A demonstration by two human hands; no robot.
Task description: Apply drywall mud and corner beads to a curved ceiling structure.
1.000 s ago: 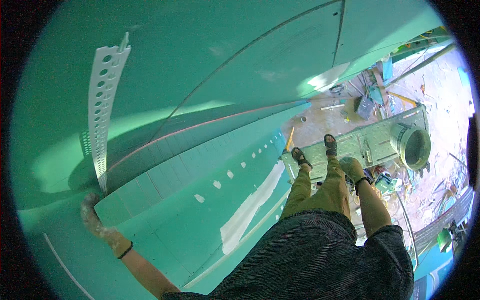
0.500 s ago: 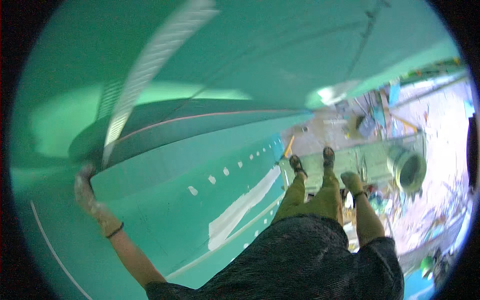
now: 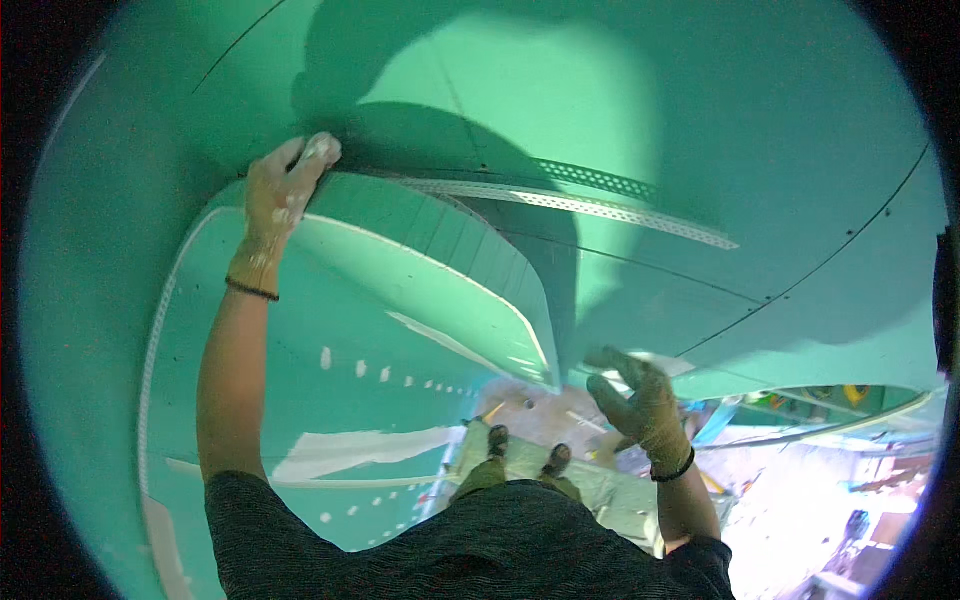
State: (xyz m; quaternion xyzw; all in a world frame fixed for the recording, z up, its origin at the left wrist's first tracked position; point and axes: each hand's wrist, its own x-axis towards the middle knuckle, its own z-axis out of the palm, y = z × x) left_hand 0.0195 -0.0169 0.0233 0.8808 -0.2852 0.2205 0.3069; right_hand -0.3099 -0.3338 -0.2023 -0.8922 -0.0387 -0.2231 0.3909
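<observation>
My left hand (image 3: 285, 190), dusted white, is raised to the curved edge of the green board panel (image 3: 420, 225) overhead. Its fingers are closed at the near end of a long white perforated corner bead (image 3: 590, 207), pressing it by the panel's edge. From there the bead runs to the right along the green ceiling, its far end free. Lower on the right, my right hand (image 3: 640, 405) is up with thumb and fingers apart, holding nothing. It is a little blurred and stands apart from the bead.
The green wall (image 3: 340, 400) bears white filler patches (image 3: 370, 452) and dots. I stand on a raised pale plank (image 3: 590, 490). The green ceiling (image 3: 720, 150) spreads above with dark seams. Cluttered floor (image 3: 770, 510) lies far below at right.
The bead has swung from slanting upward to lying rightward along the ceiling. My right hand has risen from low beside my leg. The view has turned toward the curved panel edge.
</observation>
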